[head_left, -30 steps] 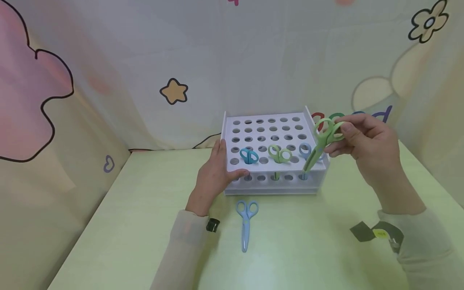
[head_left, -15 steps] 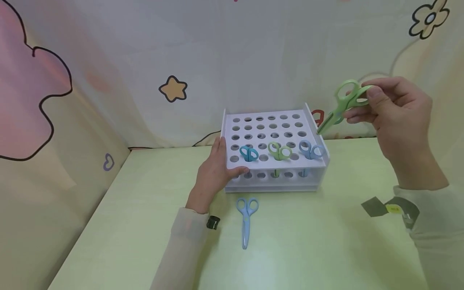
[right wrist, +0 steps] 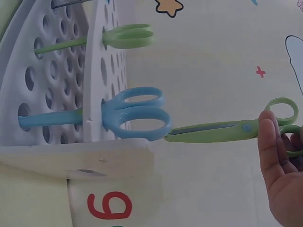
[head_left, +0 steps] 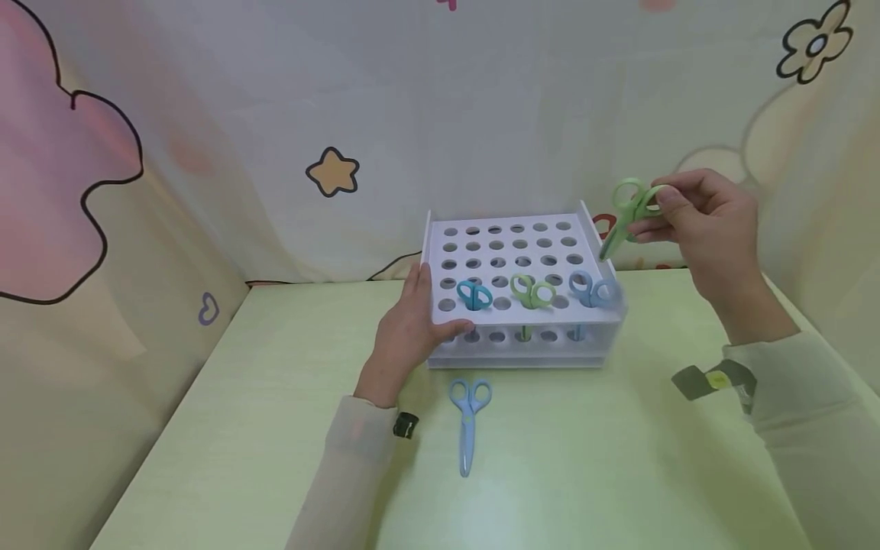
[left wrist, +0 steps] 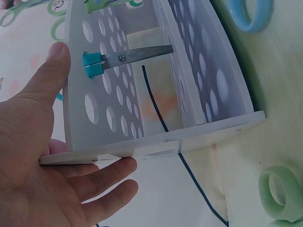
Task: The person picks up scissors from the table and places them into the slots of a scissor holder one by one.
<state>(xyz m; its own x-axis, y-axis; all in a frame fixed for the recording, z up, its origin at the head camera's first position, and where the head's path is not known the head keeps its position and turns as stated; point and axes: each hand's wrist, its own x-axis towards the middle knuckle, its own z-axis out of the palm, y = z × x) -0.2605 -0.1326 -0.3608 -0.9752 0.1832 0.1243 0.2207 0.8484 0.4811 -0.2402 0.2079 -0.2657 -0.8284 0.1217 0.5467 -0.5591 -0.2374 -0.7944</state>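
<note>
My left hand (head_left: 406, 325) holds the left end of a white perforated rack (head_left: 505, 317). Its thumb lies along the front edge, and its fingers sit against the side panel. Green scissors (head_left: 624, 218) are pinched by the handle in my right hand (head_left: 718, 233), blades tilted down above the rack's right edge. Three pairs stand in the front-row holes: teal-handled scissors (head_left: 474, 295), light green scissors (head_left: 532, 291) and blue scissors (head_left: 593, 290). In the right wrist view the held pair's tip (right wrist: 170, 137) appears near the blue handles (right wrist: 142, 113).
Another pair of blue scissors (head_left: 467, 428) lies on the pale green table (head_left: 275, 428) before the rack. A green handle (left wrist: 277, 191) shows at the left wrist view's lower right. A patterned curtain (head_left: 385, 114) stands behind, with a dark cord (head_left: 395, 265) near its foot.
From low over the rack's front right corner, my right hand rose up and right with the green scissors, then came back left and slightly down. The left hand stayed on the rack.
</note>
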